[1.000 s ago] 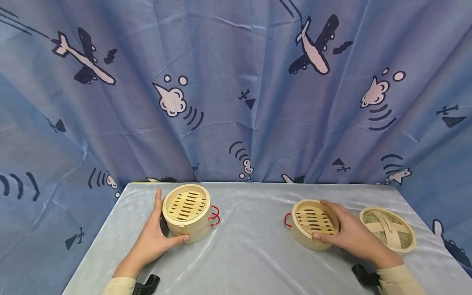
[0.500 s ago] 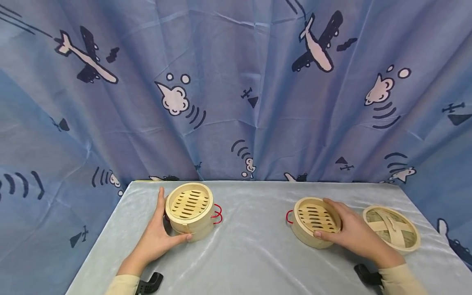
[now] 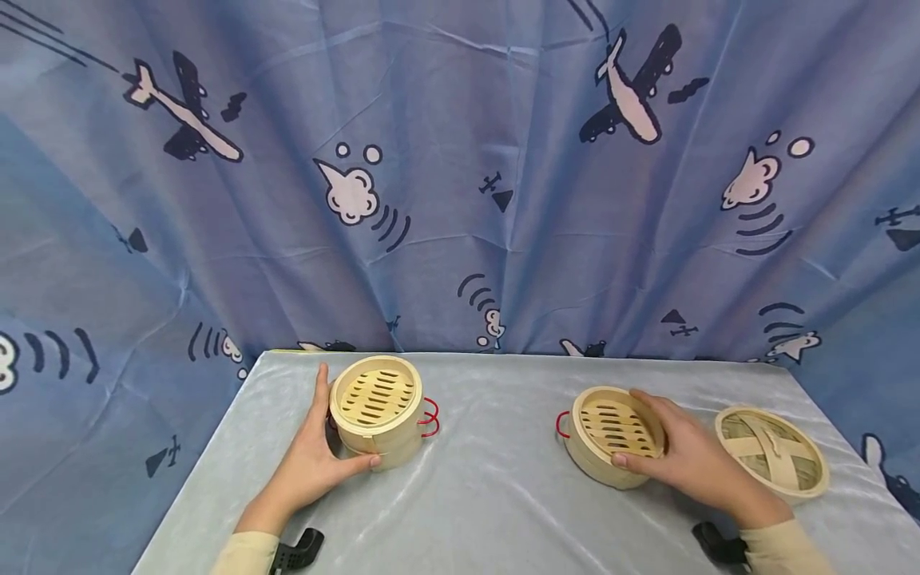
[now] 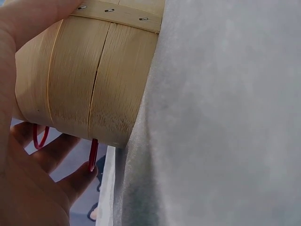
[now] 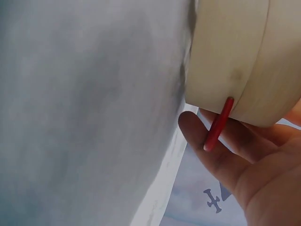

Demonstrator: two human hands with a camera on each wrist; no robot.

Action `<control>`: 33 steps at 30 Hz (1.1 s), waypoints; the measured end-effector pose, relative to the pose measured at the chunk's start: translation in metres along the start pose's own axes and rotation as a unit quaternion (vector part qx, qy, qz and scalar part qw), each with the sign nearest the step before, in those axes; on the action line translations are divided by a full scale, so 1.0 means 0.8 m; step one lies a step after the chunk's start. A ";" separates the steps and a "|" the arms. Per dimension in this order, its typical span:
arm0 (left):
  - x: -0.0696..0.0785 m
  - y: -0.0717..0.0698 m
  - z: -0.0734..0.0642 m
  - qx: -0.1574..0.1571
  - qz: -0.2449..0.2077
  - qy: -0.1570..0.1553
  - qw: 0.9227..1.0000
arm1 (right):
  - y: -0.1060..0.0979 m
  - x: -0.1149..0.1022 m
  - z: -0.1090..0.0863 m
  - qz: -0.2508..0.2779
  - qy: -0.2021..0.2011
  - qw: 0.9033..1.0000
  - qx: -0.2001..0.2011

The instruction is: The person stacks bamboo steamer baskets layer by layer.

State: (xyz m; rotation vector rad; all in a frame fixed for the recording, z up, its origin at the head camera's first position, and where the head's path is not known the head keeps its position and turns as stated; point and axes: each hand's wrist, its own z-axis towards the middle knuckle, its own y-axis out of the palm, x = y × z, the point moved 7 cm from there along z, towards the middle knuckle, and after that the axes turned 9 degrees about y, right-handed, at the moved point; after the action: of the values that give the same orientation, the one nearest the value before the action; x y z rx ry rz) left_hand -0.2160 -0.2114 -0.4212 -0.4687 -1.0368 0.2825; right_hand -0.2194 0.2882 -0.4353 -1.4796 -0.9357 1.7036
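Observation:
At the left of the head view stands a stack of two bamboo steamer baskets (image 3: 384,447), with red loop handles and a slotted floor in the top one. My left hand (image 3: 309,463) grips it, thumb on the near side and fingers round the left. In the left wrist view those fingers spread behind the stack near two red handles (image 4: 93,155). My right hand (image 3: 693,459) holds a single bamboo steamer basket (image 3: 596,459), thumb at its near rim. Fingers lie beside its red handle (image 5: 218,125) in the right wrist view; its base is at or close to the cloth.
A round woven bamboo lid (image 3: 779,459) with a strap handle lies to the right, behind my right wrist. Grey velvety cloth (image 3: 489,495) covers the table, and a blue airplane-print curtain (image 3: 446,176) hangs along its far edge.
The head view has turned slightly left, shifting the scene right. Against the table, the single basket and my right hand have moved a little left, away from the lid. Both hands keep their hold.

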 end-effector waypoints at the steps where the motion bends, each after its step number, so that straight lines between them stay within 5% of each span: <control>1: 0.001 0.000 0.000 0.000 0.000 -0.001 1.000 | 0.000 -0.001 0.000 0.000 0.000 1.000 0.001; 14: -0.048 0.012 -0.004 -0.003 0.017 -0.003 1.000 | 0.005 -0.015 -0.001 0.008 -0.014 1.000 0.012; 33: -0.052 0.008 -0.004 0.001 0.035 -0.003 0.999 | 0.003 -0.063 0.024 0.035 -0.056 0.998 0.007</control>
State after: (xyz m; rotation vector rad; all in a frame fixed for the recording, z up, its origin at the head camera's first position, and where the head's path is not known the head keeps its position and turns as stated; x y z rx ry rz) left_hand -0.2337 -0.2244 -0.4571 -0.5030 -1.0272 0.3481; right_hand -0.2326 0.2422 -0.4101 -1.4351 -0.9388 1.8563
